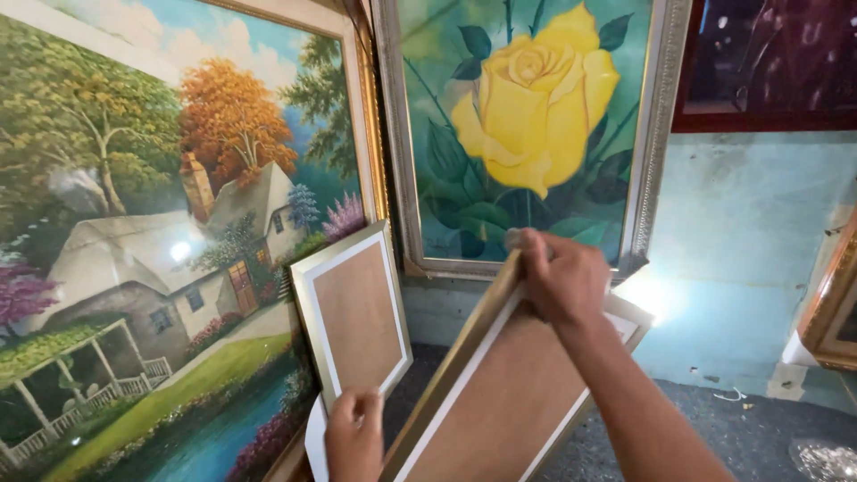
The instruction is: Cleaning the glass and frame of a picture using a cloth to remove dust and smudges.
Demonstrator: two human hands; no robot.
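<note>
My right hand (561, 278) grips the top edge of a large gold-edged picture frame (500, 393) that shows its brown backing board and white border and leans tilted toward me. My left hand (354, 437) holds the bottom edge of a smaller frame (354, 308) of the same kind, brown board with white border, which leans against a big landscape painting (152, 232). A white sheet edge (314, 442) shows just left of my left hand.
A framed painting of a yellow rose (527, 116) stands against the pale blue wall (750, 250). A dark red-framed picture (768, 62) hangs top right. A gold frame corner (835, 308) sits at the right edge. Grey speckled floor (741, 428) lies below.
</note>
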